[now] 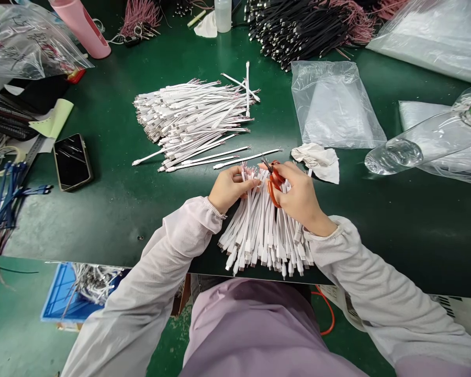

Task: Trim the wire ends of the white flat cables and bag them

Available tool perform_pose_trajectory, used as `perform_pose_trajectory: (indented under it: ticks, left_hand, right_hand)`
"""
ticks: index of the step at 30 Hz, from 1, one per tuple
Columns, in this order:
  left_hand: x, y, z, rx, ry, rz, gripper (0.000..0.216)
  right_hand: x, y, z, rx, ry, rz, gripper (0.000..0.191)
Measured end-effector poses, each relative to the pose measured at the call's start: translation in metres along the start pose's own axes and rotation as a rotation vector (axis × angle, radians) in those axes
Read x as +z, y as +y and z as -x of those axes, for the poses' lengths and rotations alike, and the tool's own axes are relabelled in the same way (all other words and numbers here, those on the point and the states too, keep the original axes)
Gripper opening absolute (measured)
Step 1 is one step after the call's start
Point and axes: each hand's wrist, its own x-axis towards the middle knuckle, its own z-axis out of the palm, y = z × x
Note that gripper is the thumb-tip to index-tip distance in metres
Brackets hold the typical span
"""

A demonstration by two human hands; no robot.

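Cables, white and bunched, lie on the table right in front of the person, between the two forearms. Their long axis runs roughly from the person's body toward the far side: the plugs point back at the near edge and fan out there, while the stripped pinkish wire ends point away and gather under the fingers.

The left hand is at the left of those wire ends, thumb and fingertip brought together in a pinch on the cables; how many strands it has is too small to tell. The right hand comes in from the other side, its fingers wrapped round the orange handles of the pliers. The tool's nose points away and to the left, over the wire ends; how far its jaws are apart I cannot tell. Of the two hands, the left is nearer the leftmost wires, with the pliers just beside it.

Beyond the hands, toward the left, lies a pile of similar cables, mostly crosswise. A tissue is just past the right hand, with a plastic bag behind it. A phone lies well off to the left.
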Motion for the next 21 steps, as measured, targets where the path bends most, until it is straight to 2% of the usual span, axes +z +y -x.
perform_pose_trajectory:
  ticks: [3,6,12,17,21]
  left_hand:
    - [-0.0001,-0.0005,-0.0001,0.010,0.015,-0.005,0.026]
    - [-0.0007,-0.0010,0.0004,0.038,0.013,-0.019,0.026]
    - [-0.0007,0.0004,0.0015,0.057,0.023,-0.004,0.027]
    - [-0.0028,-0.0006,-0.0008,0.061,0.044,0.008,0.025]
    - [-0.0034,-0.0007,-0.0014,0.057,0.070,0.004,0.024]
  right_hand:
    - [-0.0001,0.0017,0.0001,0.033,0.042,0.022,0.016]
    - [-0.0013,0.0011,0.0005,0.039,0.058,0.026,0.019]
    - [0.0004,0.0000,0.0028,-0.088,0.045,0.009,0.027]
    - [0.0045,0.0057,0.0071,-0.219,0.082,0.142,0.040]
    - [0.0069,0.0091,0.0084,-0.258,0.131,0.219,0.035]
